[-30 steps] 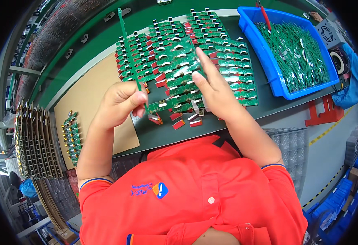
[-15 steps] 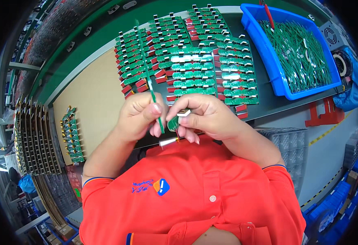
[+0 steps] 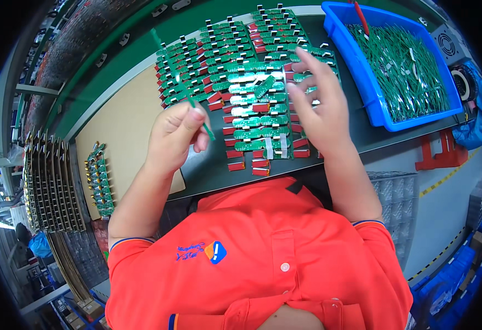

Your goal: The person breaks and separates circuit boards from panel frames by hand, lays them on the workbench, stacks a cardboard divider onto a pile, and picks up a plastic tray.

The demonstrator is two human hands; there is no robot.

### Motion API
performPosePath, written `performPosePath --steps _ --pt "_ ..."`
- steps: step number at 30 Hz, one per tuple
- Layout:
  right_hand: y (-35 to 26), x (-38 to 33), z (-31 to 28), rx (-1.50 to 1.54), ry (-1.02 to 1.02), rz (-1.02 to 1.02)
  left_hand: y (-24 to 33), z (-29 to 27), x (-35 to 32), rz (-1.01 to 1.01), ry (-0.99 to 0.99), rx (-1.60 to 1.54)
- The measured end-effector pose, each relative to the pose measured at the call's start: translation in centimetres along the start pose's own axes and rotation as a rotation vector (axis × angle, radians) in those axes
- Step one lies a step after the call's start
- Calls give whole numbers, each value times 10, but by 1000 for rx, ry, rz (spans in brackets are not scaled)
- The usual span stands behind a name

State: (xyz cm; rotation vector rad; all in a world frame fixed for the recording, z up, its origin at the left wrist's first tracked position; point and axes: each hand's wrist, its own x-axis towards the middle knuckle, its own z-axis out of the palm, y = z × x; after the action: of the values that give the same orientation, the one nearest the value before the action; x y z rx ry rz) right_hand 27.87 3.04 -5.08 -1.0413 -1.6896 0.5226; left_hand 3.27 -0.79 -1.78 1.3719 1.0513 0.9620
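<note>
My left hand (image 3: 174, 135) pinches a long thin green circuit-board strip (image 3: 208, 131), which slants up and away over the board rows. My right hand (image 3: 324, 113) is raised over the right side of the rows, fingers apart and nothing in them. Below both hands lie rows of small green circuit boards (image 3: 260, 120) with red rectangular parts at their sides. One loose green board (image 3: 264, 87) lies askew on top of the middle rows, with a red part (image 3: 260, 108) just below it.
At the far right stands a blue bin (image 3: 381, 113) heaped with green strips (image 3: 400, 71), a red-handled tool (image 3: 360, 21) at its back. Leftward are a beige sheet (image 3: 125, 115), a short stack of boards (image 3: 101, 181) and a tall row of brown-edged panels (image 3: 53, 184).
My hands have parted. The right one released the small board onto the rows and moved right and away, opening. The left one shifted slightly left, still gripping the strip.
</note>
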Motion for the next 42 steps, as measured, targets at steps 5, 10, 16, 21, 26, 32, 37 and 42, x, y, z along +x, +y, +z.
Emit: performPosePath --steps 5,10,16,21,26,32,37,42 --pt "-8 -31 -34 94 167 -310 13 41 47 -123 -203 110" --pt "-32 -59 -56 137 101 -363 28 140 116 49 -399 213" --pt "-28 -69 -83 93 162 -305 18 220 167 35 -347 41" --pt "-11 -68 -90 113 171 -196 8 164 155 -10 -309 159" --pt "-3 -61 -79 196 46 -114 -11 -6 106 49 262 344" --pt "4 -44 -61 164 -154 -96 -45 -237 -83 49 1215 254" --pt "18 -25 -69 135 -308 -56 -65 -266 -222 2 1365 592" --pt "7 14 -44 83 -454 -63 -74 -219 -271 -70 1052 1256"
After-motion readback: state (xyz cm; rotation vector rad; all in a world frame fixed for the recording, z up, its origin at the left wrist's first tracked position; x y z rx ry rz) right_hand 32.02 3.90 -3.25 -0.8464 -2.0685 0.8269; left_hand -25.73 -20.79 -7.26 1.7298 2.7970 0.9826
